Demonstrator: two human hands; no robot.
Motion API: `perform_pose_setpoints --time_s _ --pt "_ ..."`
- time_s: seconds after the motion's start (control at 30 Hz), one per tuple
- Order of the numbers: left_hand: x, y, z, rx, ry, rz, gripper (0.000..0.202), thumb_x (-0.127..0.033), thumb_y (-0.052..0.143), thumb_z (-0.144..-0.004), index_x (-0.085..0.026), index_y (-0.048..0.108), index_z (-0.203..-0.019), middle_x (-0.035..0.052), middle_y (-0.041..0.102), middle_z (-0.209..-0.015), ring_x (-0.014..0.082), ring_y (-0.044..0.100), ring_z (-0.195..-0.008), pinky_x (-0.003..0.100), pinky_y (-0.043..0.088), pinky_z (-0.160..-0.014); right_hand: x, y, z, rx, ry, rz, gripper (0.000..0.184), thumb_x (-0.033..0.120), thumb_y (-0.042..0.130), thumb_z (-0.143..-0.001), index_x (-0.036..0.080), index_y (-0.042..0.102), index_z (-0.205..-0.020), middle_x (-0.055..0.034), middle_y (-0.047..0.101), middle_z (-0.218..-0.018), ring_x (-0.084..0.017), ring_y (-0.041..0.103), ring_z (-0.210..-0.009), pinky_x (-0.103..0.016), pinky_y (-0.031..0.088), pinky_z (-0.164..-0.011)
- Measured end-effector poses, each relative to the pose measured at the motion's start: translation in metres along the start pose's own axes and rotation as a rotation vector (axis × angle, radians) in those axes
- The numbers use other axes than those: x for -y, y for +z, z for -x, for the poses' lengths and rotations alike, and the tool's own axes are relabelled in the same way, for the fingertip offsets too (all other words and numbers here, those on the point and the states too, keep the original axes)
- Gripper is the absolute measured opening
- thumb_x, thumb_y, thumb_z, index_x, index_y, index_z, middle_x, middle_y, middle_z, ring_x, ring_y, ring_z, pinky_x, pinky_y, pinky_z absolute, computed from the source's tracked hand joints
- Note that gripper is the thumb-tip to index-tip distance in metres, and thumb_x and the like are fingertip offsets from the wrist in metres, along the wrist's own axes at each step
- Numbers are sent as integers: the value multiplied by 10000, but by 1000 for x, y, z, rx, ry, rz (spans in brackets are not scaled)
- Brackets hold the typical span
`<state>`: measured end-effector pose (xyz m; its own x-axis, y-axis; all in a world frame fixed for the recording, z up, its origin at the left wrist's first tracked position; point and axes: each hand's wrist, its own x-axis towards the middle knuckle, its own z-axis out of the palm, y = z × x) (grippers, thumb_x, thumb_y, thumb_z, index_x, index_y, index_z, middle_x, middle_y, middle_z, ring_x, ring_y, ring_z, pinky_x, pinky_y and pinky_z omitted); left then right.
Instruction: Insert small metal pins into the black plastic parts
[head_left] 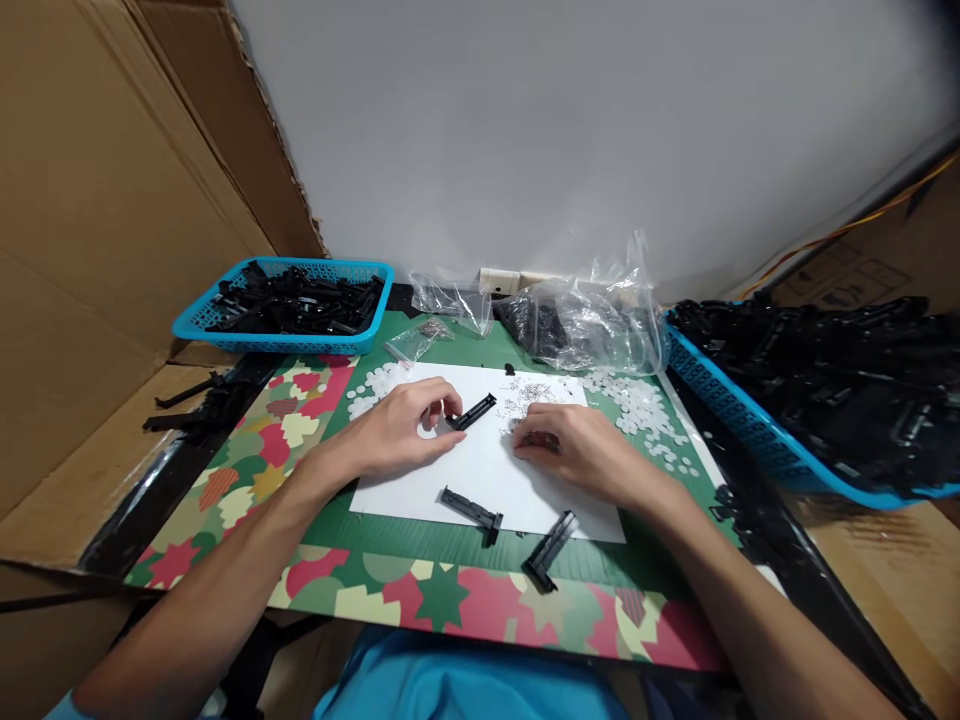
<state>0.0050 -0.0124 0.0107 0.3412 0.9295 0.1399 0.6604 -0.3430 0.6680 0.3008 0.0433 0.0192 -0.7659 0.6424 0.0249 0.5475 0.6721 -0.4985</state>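
My left hand (401,432) rests on a white sheet of paper (487,475), fingers pinched on the end of a black plastic strip (474,411). My right hand (576,447) lies on the same sheet with fingers curled down on a scatter of small metal springs (529,398); what they pinch is too small to name. Two more black strips lie nearer me, one on the sheet (471,510) and one (551,549) across its front edge.
A blue basket of black parts (289,305) stands back left, a larger one (817,400) on the right. Clear plastic bags (581,320) sit at the back. White discs (637,405) lie scattered on the patterned mat (247,470). Cardboard walls the left side.
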Motion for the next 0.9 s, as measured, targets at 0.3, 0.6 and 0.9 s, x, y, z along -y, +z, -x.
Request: perform_pose_setpoints --time_s 0.3,0.6,0.9 --pt "-2 5 0 -141 35 50 220 -327 761 -925 -208 676 -1090 43 695 -1040 165 625 -809 315 521 -730 7 0 1 32 -11 -8 108 192 590 -1045 222 682 -995 -52 704 -1048 -176 638 -834 -281 439 -733" --pt "-11 25 3 -210 42 213 251 -354 767 -969 -209 685 -1156 40 745 -1060 146 693 -820 291 587 -769 19 -3 1 -130 -12 -344 141 286 570 -1094 219 677 -1030 -21 713 -902 -153 601 -735 -276 446 -659" --pt "-22 32 4 -269 223 95 162 -294 740 -1013 -197 747 -1142 43 777 -983 151 695 -813 295 569 -763 24 3 0 -219 -77 -434 186 227 603 -1066 253 777 -1125 -45 826 -1056 -191 787 -919 -290 603 -786"
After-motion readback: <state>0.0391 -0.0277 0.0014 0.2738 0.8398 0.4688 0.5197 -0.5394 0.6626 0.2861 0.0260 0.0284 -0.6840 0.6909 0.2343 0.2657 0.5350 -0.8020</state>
